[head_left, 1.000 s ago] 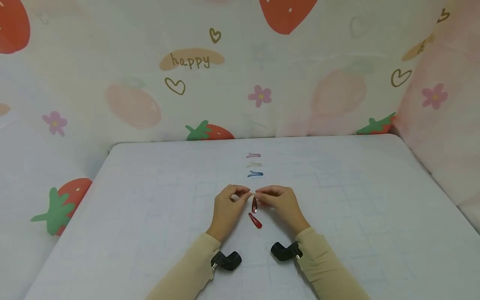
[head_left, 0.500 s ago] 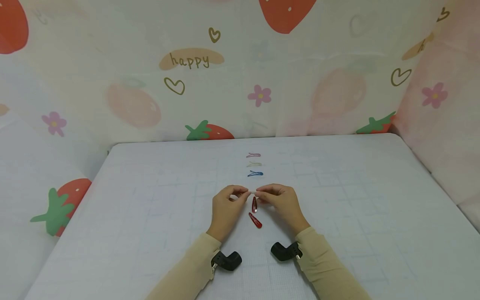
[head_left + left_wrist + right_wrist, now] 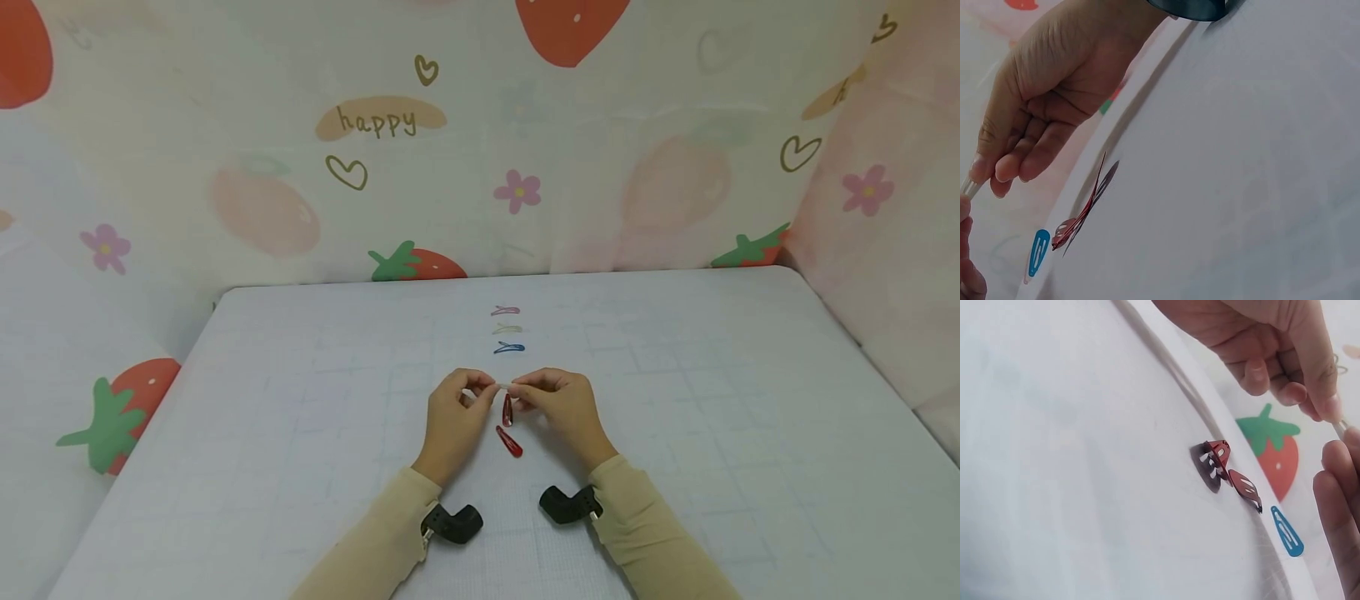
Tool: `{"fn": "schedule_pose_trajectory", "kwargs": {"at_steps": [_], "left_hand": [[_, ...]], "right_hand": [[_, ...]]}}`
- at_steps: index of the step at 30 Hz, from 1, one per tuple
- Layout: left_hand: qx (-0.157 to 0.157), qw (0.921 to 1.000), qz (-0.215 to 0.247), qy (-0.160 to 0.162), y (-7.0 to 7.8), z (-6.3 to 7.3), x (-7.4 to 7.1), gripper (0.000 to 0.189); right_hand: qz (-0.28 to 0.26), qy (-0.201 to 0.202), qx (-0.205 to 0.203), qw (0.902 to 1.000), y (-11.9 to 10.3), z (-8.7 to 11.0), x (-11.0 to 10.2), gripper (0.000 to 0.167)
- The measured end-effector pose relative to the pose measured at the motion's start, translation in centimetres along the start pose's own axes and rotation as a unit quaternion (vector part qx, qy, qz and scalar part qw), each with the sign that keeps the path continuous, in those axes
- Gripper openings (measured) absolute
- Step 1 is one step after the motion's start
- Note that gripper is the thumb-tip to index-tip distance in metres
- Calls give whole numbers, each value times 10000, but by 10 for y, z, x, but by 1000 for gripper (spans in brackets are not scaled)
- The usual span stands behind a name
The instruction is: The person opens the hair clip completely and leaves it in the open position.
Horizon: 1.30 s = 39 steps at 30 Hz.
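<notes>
Both hands meet over the middle of the table and pinch a small pale hair clip (image 3: 505,386) by its ends. My left hand (image 3: 459,417) holds one end between thumb and fingers; my right hand (image 3: 564,408) grips the other. Fingertips cover most of the clip, with a whitish strip showing between them. Just below the hands in the head view lie two red snap hair clips, a nearer one (image 3: 509,442) and a farther one (image 3: 507,410). The left wrist view shows the right hand (image 3: 1054,106) across; the right wrist view shows the left hand (image 3: 1272,337).
Beyond the hands, blue (image 3: 509,347), yellowish (image 3: 507,329) and pink (image 3: 506,310) snap clips lie in a column. They rest on a white-covered table (image 3: 712,400). A strawberry-print curtain (image 3: 600,125) stands behind it and along its sides.
Both hands stay almost in place. The pale clip shows as a slightly longer, straighter strip between the fingertips than one second ago. The clips on the table have not moved.
</notes>
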<state>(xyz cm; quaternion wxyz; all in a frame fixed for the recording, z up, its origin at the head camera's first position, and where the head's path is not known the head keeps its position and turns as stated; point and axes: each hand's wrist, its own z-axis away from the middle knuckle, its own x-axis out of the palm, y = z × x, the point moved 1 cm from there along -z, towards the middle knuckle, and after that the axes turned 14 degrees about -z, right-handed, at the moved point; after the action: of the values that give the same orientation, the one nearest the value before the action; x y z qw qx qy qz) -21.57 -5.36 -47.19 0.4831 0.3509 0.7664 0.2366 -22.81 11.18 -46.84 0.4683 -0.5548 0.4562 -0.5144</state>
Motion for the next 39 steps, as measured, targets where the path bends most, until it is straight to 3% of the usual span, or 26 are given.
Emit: {"fn": "schedule_pose_trajectory", "kwargs": {"at_steps": [14, 32, 39], "left_hand": [[173, 9996, 40, 197, 2, 0, 2, 6], [-210, 9994, 87, 261, 9, 3, 0, 5], [-331, 9990, 131, 271, 7, 3, 2, 5]], "right_hand": [[207, -11, -428, 9989, 2, 2, -1, 14], [383, 73, -1205, 9919, 4, 4, 4, 8], [350, 92, -1181, 9923, 4, 4, 4, 10]]}}
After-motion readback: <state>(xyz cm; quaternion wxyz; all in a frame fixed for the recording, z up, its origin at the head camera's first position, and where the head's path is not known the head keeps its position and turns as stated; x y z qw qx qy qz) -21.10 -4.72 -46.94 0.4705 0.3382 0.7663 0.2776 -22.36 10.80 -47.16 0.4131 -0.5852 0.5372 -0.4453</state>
